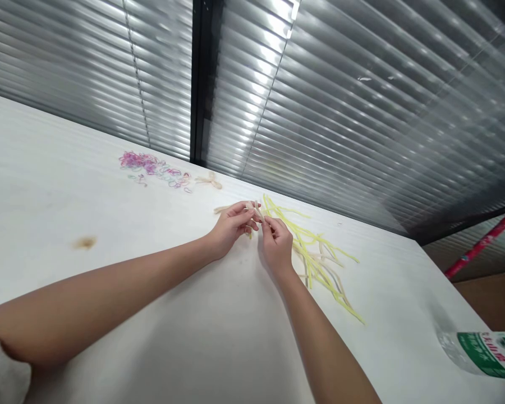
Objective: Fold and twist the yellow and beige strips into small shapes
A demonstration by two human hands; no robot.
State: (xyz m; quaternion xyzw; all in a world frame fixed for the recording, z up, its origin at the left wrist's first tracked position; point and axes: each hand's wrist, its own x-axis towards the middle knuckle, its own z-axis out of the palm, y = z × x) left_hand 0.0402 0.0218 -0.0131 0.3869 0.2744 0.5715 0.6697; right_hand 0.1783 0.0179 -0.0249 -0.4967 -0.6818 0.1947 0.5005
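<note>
My left hand (232, 225) and my right hand (278, 241) meet over the white table. Both have their fingers closed on a beige pipe cleaner (256, 210), which is bent between the fingertips. Part of it is hidden by the fingers, and a beige end sticks out behind my left hand. Just right of my right hand lies a loose heap of yellow pipe cleaners (302, 234) with some beige ones mixed in. A beige bow-shaped piece (211, 180) rests behind my left hand, near the table's back edge.
Small pink, purple and pale rubber bands (141, 161) lie in a pile at the back left. A brown stain (85, 242) marks the white table (122, 325). At the right lies a clear bottle with a green label (488, 352). Glass with blinds (320, 112) borders the back edge.
</note>
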